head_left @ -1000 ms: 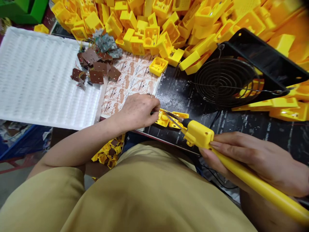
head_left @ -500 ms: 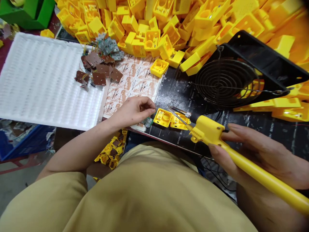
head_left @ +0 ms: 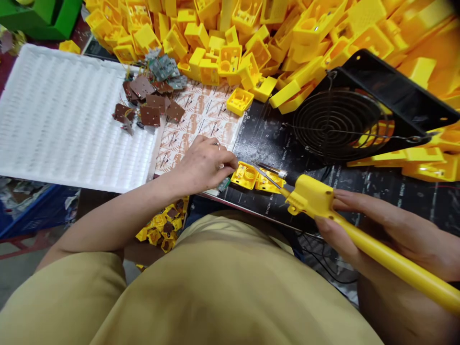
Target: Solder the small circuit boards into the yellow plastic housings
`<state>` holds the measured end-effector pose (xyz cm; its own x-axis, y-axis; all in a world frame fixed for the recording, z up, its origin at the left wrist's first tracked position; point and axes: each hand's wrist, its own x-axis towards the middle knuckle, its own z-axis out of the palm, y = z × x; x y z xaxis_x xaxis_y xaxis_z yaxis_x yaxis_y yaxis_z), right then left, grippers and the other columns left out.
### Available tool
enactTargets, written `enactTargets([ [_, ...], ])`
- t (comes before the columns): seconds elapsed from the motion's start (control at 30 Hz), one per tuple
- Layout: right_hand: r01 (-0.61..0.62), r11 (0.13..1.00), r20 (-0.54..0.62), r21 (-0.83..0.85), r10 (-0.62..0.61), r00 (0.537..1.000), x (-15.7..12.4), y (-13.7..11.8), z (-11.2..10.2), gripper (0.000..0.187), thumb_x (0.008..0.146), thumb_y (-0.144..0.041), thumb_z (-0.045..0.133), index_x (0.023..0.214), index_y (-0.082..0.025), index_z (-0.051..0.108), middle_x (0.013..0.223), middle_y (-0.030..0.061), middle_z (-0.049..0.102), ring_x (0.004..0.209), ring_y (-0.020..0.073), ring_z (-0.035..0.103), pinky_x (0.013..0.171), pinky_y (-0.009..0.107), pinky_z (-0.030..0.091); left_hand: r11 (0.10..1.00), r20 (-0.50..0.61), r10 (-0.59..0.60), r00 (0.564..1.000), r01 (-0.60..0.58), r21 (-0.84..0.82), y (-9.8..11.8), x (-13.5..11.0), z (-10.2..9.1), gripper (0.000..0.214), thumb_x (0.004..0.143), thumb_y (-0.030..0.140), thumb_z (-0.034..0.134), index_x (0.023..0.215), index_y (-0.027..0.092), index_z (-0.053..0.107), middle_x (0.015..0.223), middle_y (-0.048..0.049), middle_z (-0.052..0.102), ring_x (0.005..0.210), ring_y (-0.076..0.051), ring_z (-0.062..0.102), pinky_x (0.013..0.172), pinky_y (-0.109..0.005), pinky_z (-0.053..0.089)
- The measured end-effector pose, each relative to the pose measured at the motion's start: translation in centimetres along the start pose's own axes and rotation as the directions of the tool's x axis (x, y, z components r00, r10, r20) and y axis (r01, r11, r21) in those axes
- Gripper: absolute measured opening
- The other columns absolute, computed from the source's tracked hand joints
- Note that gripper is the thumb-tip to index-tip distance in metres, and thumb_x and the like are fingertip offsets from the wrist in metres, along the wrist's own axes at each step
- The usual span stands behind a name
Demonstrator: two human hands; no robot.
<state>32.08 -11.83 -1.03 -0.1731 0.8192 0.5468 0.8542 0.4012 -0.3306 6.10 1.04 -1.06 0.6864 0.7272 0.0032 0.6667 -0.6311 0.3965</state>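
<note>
"Gripping what, at lower right?"

"Grasping a yellow soldering iron [head_left: 312, 196] in the right hand [head_left: 388, 230], fingers and thumb around the handle, metal tip toward frame centre, over a small open yellow casing [head_left: 266, 184]. Cannot tell if touching."

"And with the left hand [head_left: 203, 165], near centre?"

"Curling the fingers, thumb near forefinger, at the left edge of a second open casing [head_left: 244, 176], side by side with the first. Cannot tell whether pinching anything. Just below the fingertips, a green circuit board [head_left: 224, 184], partly hidden."

"Beyond that?"

"Seeing heaped yellow casings [head_left: 215, 48] along the top, a black fan [head_left: 334, 120] at upper right, brown circuit boards [head_left: 150, 115] at upper left, partly on a white foam tray [head_left: 72, 120]."
</note>
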Motion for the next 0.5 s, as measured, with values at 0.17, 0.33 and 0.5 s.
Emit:
enactTargets([
  [0.17, 0.056, 0.997, 0.026, 0.044, -0.057, 0.998, -0.6, 0.9, -0.4, 0.049, 0.087, -0.039, 0.066, 0.134, -0.031, 0.051, 0.089, 0.0007, 0.073, 0.064, 0.0158, 0.069, 0.051, 0.027, 0.056, 0.994, 0.206, -0.019, 0.978, -0.004, 0.111, 0.0, 0.6, -0.5, 0.016, 0.083, 0.022, 0.057, 0.085, 0.020, 0.073, 0.079, -0.0026, 0.074, 0.081, -0.021, 0.065, 0.080, -0.035, 0.043],
  [0.33, 0.079, 0.993, 0.114, 0.091, -0.089, 0.989, -0.2, 0.7, -1.1, 0.052, 0.091, -0.038, 0.060, 0.140, -0.029, 0.044, 0.087, 0.0027, 0.072, 0.067, 0.0151, 0.069, 0.057, 0.026, 0.056, 0.981, 0.298, -0.025, 0.954, -0.033, 0.189, 0.6, 0.9, -1.2, 0.018, 0.084, 0.022, 0.053, 0.084, 0.019, 0.071, 0.077, -0.0029, 0.072, 0.076, -0.020, 0.064, 0.074, -0.033, 0.043],
  [0.5, 0.109, 0.921, 0.119, 0.374, -0.165, 0.979, 1.1, -0.1, -0.9, 0.030, 0.084, -0.021, 0.069, 0.112, -0.017, 0.057, 0.074, -0.0001, 0.068, 0.069, 0.0103, 0.067, 0.063, 0.017, 0.057, 0.986, 0.204, 0.014, 0.979, -0.047, 0.161, 1.0, 0.5, -0.6, 0.018, 0.085, 0.024, 0.052, 0.084, 0.016, 0.069, 0.078, -0.0046, 0.071, 0.080, -0.021, 0.063, 0.077, -0.034, 0.043],
])
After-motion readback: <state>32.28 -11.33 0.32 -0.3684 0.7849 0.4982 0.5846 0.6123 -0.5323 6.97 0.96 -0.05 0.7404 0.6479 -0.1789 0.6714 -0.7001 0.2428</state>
